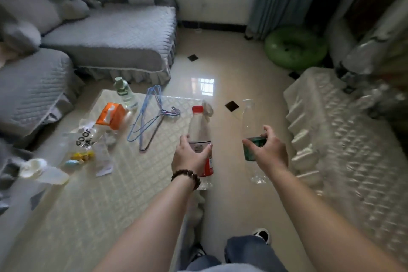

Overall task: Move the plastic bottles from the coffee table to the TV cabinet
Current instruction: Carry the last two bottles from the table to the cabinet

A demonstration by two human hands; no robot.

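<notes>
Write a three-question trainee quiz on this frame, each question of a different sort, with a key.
1. True or false: the left hand grips the clear plastic bottle with the red cap and red label.
2. Multiple choice: the clear plastic bottle with the green label, held by the right hand, is (A) lying on the sofa, (B) held above the floor, (C) standing on the coffee table.
3. Fill in: a third clear bottle with a pale green cap stands on the pale patterned coffee table beside the orange ____.

Key: 1 true; 2 B; 3 tissue pack.
</notes>
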